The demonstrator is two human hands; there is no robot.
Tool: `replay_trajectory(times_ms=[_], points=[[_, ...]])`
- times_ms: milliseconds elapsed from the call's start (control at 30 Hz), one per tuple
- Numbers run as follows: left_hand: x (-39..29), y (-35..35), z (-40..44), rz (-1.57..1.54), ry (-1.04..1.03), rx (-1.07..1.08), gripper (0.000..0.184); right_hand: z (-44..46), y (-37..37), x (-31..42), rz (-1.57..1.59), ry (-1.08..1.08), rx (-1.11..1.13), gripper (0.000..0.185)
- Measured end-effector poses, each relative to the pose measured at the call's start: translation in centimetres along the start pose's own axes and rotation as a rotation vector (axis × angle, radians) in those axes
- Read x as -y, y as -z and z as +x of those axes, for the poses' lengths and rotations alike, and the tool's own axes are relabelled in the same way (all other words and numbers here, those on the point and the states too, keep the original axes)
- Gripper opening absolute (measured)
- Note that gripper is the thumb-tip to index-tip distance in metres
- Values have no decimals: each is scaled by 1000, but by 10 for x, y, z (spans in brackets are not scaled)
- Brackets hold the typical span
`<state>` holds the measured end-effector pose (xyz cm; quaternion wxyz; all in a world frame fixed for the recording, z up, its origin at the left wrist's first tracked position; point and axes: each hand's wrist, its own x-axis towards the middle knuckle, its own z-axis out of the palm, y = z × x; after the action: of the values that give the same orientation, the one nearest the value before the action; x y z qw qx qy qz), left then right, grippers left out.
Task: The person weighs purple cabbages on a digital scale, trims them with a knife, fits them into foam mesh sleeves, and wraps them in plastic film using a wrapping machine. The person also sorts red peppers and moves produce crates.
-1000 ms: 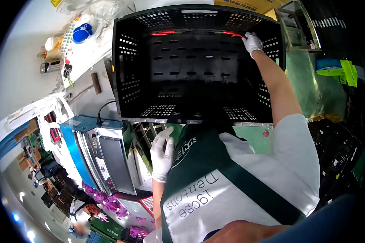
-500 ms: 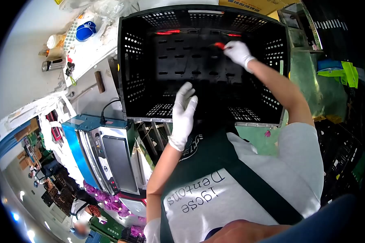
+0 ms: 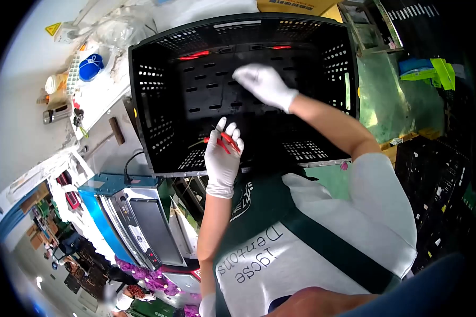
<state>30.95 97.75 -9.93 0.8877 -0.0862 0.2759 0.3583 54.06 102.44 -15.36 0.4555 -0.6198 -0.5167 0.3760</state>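
A black perforated crate (image 3: 243, 167) lies before me, its inside facing up. My left hand (image 3: 223, 164), in a white glove, is palm up near the crate's front edge and holds red chili peppers (image 3: 228, 142) across its curled fingers. Over the middle of the crate, my right hand (image 3: 264, 87), also gloved in white, is blurred by motion; whether anything is between its fingers cannot be made out. Along the far side of the crate bottom lie a red pepper (image 3: 194, 55) at the left and another red pepper (image 3: 281, 47) at the right.
At the left is a blue and grey machine (image 3: 153, 227) with a cable. Behind it stand a white table (image 3: 108, 87) and a blue round object (image 3: 91, 67). Dark crates (image 3: 433, 185) are at the right. A co-worker (image 3: 126, 298) shows at the lower left.
My right hand has moved left from the crate's far right, where it took a red pepper. My left hand has risen over the crate's front and now has red peppers in it.
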Motion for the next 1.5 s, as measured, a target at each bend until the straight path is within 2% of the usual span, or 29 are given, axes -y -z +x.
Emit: replay_trajectory(times_ms=[67,133,167,200,267,333,367,433,533,567,600,667,733,767,800,833,867,933,1000,1067,1100,1200,1267,1300,1400,1500], points=[[2,1,-7,-68,24,2,36,33,34,-63,-698,-38,-171,29],[2,2,-11,26,-15,-30,38,48,57,-128,-1060,-140,-191,35],[1,2,-13,47,-36,-41,37,50,66,-138,-1132,-204,-138,36],[1,2,-14,68,-59,-51,37,49,70,-154,-1153,-92,-216,29],[1,-1,-17,80,-91,-85,36,51,71,-154,-1083,-112,-255,22],[-2,9,-14,119,-113,-16,36,53,71,-144,-1059,-146,-212,16],[-2,12,-13,180,-158,-67,37,53,63,-137,-1028,-149,-231,14],[-2,12,-10,300,-251,-171,37,42,32,-89,-613,-30,-207,19],[-2,-5,-5,390,-320,-309,41,11,-26,14,-24,-160,316,25],[-4,-4,-3,361,-309,-292,45,-1,-39,45,29,-8,409,29],[-9,0,-5,307,-290,-186,46,-10,-48,69,130,-91,550,33],[-10,-2,-10,248,-350,-261,42,-8,-52,105,228,-193,687,30],[-17,-7,-19,250,-376,-202,27,21,-71,70,178,173,507,19],[-20,-5,-25,228,-375,-170,25,45,-80,48,147,240,404,17],[-23,-3,-31,205,-376,-140,24,68,-93,22,124,77,259,17],[-22,-9,-38,206,-406,-176,22,92,-105,-7,-121,127,42,23],[-22,-11,-45,247,-434,-192,22,112,-106,-21,-383,148,-11,25],[-19,-12,-57,328,-493,-229,23,146,-127,-67,-810,112,71,31],[-15,-6,-74,357,-531,-267,26,157,-141,-84,-1077,-6,97,38],[-10,-3,-90,325,-555,-338,27,155,-151,-90,-1122,37,39,39],[-7,-1,-97,295,-576,-343,26,157,-156,-86,-1090,-11,17,39],[-3,6,-115,195,-645,-385,25,161,-160,-78,-1009,-24,36,30],[-5,19,-127,195,-651,-299,27,167,-165,-80,-1035,-73,28,27],[-5,18,-132,147,-648,-290,27,166,-165,-79,-1101,-29,11,22],[-10,22,-147,27,-669,-235,35,174,-164,-81,-1034,-56,99,25],[-10,22,-156,-161,-682,-128,42,191,-158,-88,-1122,-107,224,31]])
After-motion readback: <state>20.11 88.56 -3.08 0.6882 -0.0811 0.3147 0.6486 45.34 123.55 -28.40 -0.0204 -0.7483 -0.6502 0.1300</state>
